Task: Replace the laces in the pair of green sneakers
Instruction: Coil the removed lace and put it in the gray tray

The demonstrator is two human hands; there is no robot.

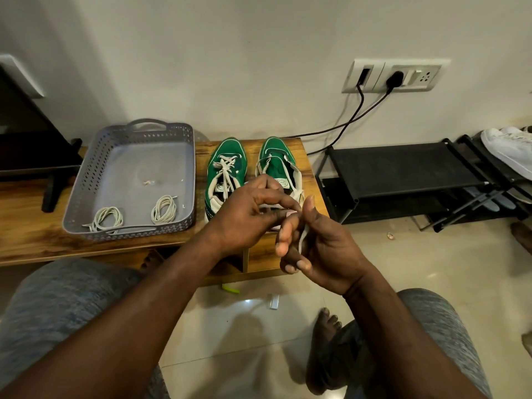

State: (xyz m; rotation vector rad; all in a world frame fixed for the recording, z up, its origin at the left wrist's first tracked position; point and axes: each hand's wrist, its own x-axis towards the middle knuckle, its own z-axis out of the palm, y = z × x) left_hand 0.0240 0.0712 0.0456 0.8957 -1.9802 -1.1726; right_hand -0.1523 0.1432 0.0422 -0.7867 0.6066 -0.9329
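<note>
While two green sneakers stand side by side on the one wooden bench (28,226), the laced sneaker (226,171) beside the part-unlaced sneaker (276,156), two coiled laces (108,218) (164,210) are kept in the one grey tray (86,180) to their left. One white lace (302,237), trailing from the part-unlaced sneaker, is pinched by the left hand (244,214) and passed between the curled fingers of the right hand (319,249). Both hands are held touching, just before that sneaker's heel.

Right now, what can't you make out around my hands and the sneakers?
Head view only:
- Right sneaker: heel end hidden behind left hand and right hand.
- Lace: its ends covered by the hands.
- Scrap in tray: too small to identify.
- White shoes: cut off by right edge.
</note>
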